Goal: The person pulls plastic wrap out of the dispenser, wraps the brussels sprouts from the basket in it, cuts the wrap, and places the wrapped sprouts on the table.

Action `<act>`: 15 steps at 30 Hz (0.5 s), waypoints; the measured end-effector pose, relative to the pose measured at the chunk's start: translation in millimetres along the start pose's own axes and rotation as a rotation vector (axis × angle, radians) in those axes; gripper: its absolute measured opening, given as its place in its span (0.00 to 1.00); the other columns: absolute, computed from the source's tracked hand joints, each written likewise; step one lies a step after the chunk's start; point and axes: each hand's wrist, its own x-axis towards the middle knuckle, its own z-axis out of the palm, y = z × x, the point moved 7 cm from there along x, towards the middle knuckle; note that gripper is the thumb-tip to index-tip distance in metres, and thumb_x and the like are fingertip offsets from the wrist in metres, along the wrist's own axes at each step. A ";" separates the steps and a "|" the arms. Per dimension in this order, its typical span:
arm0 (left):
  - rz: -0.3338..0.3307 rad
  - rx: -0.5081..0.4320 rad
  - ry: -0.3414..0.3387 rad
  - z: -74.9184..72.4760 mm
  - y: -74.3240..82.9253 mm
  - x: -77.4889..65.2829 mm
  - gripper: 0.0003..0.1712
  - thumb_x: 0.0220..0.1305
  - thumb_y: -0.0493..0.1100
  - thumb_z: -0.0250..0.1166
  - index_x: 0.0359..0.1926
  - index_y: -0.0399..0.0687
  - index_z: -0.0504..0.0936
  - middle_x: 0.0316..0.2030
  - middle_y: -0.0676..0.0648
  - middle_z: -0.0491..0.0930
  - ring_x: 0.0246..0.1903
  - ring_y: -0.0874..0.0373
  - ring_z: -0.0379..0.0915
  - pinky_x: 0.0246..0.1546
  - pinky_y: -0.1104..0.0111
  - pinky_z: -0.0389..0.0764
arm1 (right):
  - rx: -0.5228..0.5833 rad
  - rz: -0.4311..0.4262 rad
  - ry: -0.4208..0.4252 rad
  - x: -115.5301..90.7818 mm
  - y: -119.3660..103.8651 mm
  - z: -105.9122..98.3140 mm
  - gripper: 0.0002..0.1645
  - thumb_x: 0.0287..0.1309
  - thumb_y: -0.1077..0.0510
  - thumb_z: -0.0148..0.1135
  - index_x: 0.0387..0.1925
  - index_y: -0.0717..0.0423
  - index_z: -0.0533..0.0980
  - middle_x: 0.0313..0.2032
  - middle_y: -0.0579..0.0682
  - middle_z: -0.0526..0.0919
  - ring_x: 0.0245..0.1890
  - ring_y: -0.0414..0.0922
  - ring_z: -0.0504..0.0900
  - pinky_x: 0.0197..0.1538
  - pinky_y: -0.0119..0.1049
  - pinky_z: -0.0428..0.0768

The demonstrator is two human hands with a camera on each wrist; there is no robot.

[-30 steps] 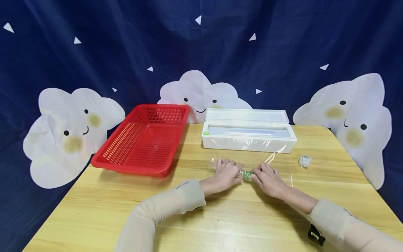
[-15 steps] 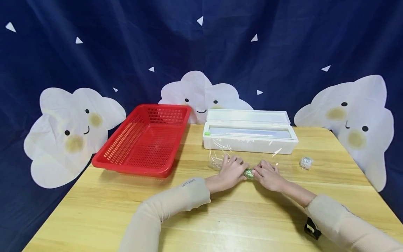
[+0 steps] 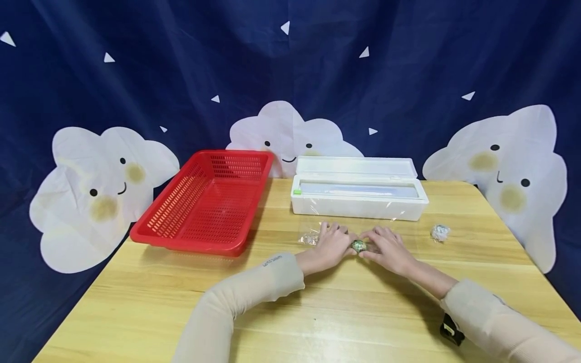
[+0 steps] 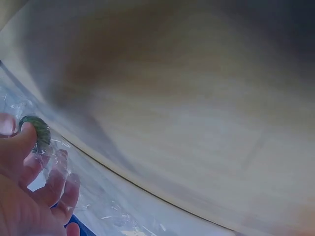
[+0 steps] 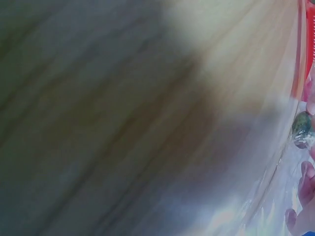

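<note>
A small, round, dark-green striped thing [image 3: 359, 246] in clear film lies between my two hands on the table. My left hand [image 3: 330, 247] pinches it from the left; in the left wrist view the thumb presses on the green thing [image 4: 40, 133]. My right hand [image 3: 388, 250] has thumb and forefinger at its right side, one on either side of it. In the right wrist view the green thing [image 5: 302, 130] is at the right edge, with part of the hand cut off. Clear cling film [image 3: 310, 237] spreads around and behind the hands toward the white box.
Behind the hands stands a long white cling film box [image 3: 358, 206], lid raised, with a green slider [image 3: 297, 192]. A red plastic basket [image 3: 240, 242] is at the left. A crumpled film-wrapped ball [image 3: 440, 232] lies to the right on the wooden table [image 3: 317, 322].
My hands have come closer together around the green thing. The right thumb and forefinger have spread wider, and the film's raised folds lie flatter. Basket and box stay put.
</note>
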 end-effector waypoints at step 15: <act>-0.058 -0.076 -0.055 6.6 -10.4 9.5 0.20 0.56 0.61 0.55 0.47 0.63 0.80 0.36 0.55 0.78 0.33 0.61 0.66 0.40 0.66 0.55 | -0.059 0.004 -0.007 12.0 0.3 4.3 0.17 0.47 0.57 0.66 0.40 0.59 0.78 0.35 0.51 0.74 0.36 0.48 0.68 0.43 0.52 0.64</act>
